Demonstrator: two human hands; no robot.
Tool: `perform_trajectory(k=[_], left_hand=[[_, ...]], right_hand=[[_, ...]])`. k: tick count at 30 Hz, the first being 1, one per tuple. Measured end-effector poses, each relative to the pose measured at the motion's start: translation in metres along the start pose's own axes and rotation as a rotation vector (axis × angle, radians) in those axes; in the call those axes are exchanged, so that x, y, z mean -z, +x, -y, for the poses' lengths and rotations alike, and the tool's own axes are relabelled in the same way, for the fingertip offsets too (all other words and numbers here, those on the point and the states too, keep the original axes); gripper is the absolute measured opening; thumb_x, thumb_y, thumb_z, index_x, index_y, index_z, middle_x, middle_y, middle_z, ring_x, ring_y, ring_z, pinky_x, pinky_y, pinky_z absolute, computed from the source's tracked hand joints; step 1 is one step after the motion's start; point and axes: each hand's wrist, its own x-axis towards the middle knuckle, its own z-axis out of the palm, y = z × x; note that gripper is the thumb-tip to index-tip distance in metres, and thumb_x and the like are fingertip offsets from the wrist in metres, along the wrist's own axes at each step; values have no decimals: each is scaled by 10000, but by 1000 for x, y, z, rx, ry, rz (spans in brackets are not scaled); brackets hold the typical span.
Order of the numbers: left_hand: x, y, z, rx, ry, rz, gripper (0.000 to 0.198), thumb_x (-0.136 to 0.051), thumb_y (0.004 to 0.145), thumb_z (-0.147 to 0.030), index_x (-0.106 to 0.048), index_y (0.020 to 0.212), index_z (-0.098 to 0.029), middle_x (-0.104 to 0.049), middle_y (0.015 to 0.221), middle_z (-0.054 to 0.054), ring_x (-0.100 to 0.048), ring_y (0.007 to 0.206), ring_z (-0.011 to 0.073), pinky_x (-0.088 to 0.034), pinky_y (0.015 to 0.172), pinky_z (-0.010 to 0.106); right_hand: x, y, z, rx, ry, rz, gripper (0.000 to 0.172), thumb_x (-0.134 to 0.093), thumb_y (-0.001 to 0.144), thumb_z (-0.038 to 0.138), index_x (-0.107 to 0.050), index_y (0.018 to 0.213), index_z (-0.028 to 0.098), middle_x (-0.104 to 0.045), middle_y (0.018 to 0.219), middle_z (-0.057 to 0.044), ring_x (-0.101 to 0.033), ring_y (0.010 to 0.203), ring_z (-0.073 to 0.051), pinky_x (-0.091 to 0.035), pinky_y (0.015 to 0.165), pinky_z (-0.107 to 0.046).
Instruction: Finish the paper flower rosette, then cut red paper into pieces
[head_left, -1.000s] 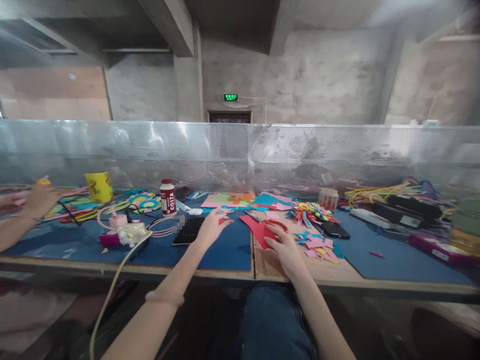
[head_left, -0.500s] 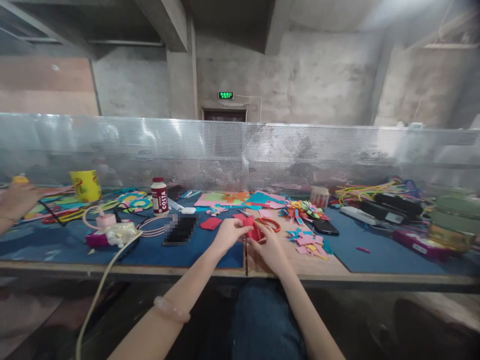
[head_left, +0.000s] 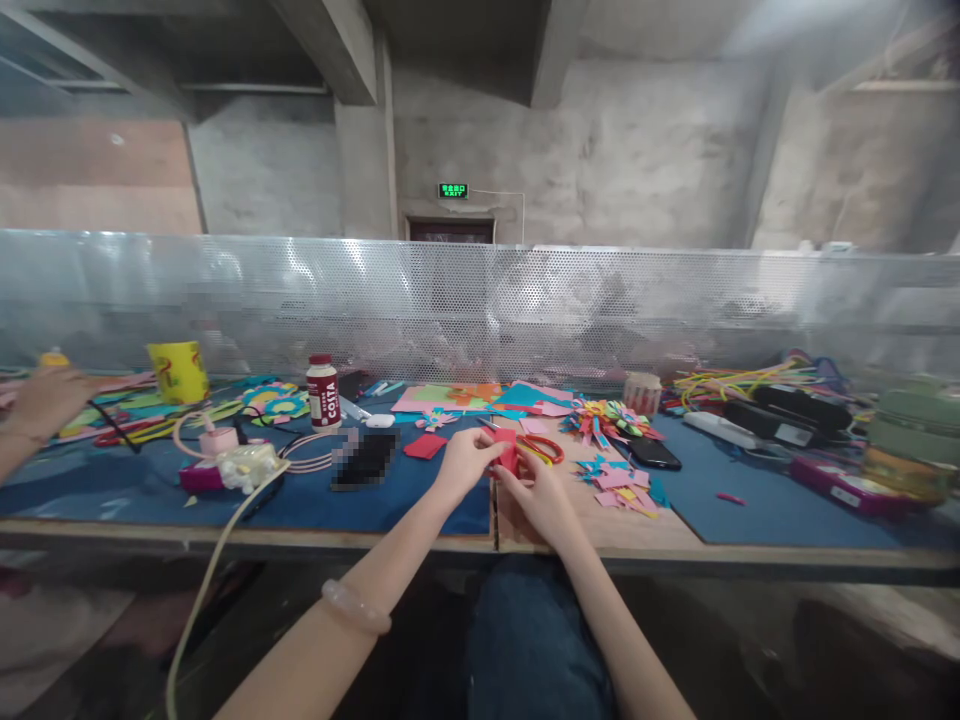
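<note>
Between my two hands is a small folded piece of red paper (head_left: 507, 452), held just above the front of the table. My left hand (head_left: 466, 462) pinches its left side with thumb and fingertips. From the right, my right hand (head_left: 538, 492) grips its lower edge. Just behind the fingers lie scissors with red and yellow handles (head_left: 549, 448), partly hidden by my right hand. Another red paper piece (head_left: 426, 446) rests on the blue mat to the left. Small pink and blue paper cutouts (head_left: 621, 482) are piled to the right.
Left are a Costa bottle (head_left: 323, 392), a blurred-out dark phone-like object (head_left: 365, 462) and a power strip (head_left: 244, 468) with its cord over the edge. A co-worker's hand (head_left: 52, 398) is far left. Right are a black phone (head_left: 654, 453) and a green-lidded container (head_left: 911, 440).
The red paper between my fingers has turned and now looks narrower and more upright. Both hands stay close together around it. The view has shifted slightly.
</note>
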Motion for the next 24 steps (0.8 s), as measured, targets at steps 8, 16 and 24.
perform_trajectory(k=[8, 16, 24], left_hand=[[-18, 1, -4, -40, 24, 4, 330, -660, 624, -455, -514, 566, -165, -556, 555, -5, -553, 521, 142, -468, 485, 245], [-5, 3, -1, 11, -32, -9, 249, -647, 669, -378, -521, 678, -163, -590, 647, 10, -589, 600, 157, -489, 463, 247], [13, 12, 6, 83, -106, -22, 153, -644, 673, -218, -597, 790, -131, -672, 750, 74, -642, 628, 208, -525, 447, 301]], right_hand=[[8, 1, -6, 59, -111, -210, 307, -528, 757, 339, -675, 950, 151, -655, 1030, -124, -614, 910, -252, -503, 708, -337], [17, -4, -7, -7, -115, -367, 433, -406, 813, 420, -668, 943, 101, -693, 862, -106, -636, 724, -220, -492, 629, -305], [24, 41, -5, -88, -441, -159, 338, -368, 848, 301, -654, 894, 127, -686, 735, -59, -638, 639, -179, -471, 551, -255]])
